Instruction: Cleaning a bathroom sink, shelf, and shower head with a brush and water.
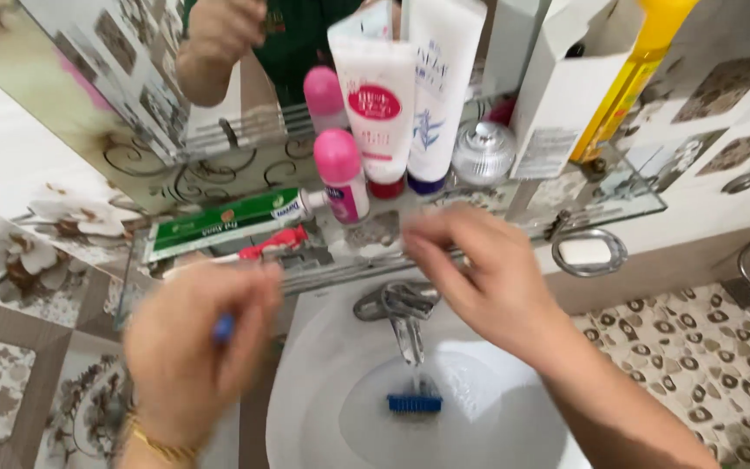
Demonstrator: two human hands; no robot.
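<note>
Faucet [403, 313] over sink [305, 399], shelf [618, 204] behind, tubes [379, 95] on shelf

bright, even indoor light with soft, faint shadows; both hands [193, 347] [479, 278] smeared by motion blur; glare on the white sink [323, 347] and mirror [88, 95]; bottles [375, 95] on the shelf fairly sharp; edges bend from a wide lens

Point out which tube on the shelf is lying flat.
The green toothpaste tube, left of the pink-capped bottle; the two white tubes stand upright on their caps.
</note>
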